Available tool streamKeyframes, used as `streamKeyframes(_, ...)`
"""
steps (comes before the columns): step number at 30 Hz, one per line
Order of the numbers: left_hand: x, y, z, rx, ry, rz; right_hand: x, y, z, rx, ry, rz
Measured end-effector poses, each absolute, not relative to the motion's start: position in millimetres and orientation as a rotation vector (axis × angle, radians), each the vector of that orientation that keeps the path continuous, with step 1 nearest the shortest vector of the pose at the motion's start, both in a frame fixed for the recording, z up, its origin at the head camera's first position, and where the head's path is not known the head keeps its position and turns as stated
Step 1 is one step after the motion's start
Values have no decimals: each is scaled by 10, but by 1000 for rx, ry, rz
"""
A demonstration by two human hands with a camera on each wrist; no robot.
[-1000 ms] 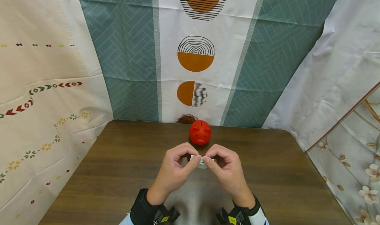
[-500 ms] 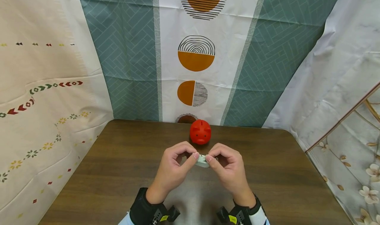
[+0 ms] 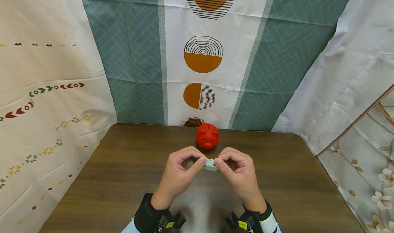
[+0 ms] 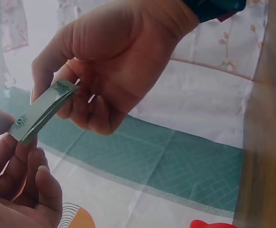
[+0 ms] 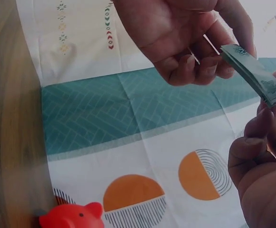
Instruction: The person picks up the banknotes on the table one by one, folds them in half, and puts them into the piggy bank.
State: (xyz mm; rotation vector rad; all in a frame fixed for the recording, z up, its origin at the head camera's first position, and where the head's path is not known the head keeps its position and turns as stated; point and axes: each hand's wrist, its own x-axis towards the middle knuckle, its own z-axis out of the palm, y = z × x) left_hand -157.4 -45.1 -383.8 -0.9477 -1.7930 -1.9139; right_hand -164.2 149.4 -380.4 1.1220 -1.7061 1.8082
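Both hands hold a folded banknote (image 3: pixel 210 165), a narrow pale-green strip with darker green print, above the middle of the table. My left hand (image 3: pixel 176 175) pinches one end between thumb and fingers. At the opposite end, the thumb and fingers of my right hand (image 3: pixel 238 176) do the same. The left wrist view shows the banknote (image 4: pixel 45 109) slanted, its layers slightly parted along one long edge. In the right wrist view, the folded banknote (image 5: pixel 252 73) spans from one hand to the other. Fingertips cover both its ends.
Just beyond the hands, a red piggy bank (image 3: pixel 207 136) with a slot on top stands near the back of the brown wooden table (image 3: pixel 123 164). A green and white patterned cloth (image 3: pixel 135 55) hangs behind the table, with more patterned cloths at both sides.
The hands have drawn slightly apart, mainly the right one moving rightward, and more of the banknote shows between the thumbs. Both hands keep their pinch. The piggy bank stays in place.
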Motion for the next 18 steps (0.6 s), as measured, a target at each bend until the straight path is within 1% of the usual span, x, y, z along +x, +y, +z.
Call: streamKeyframes(18,-1568,-454,-3831,-863,-1795,-1939,-1652,1503,-3827,1072,-1733,1811)
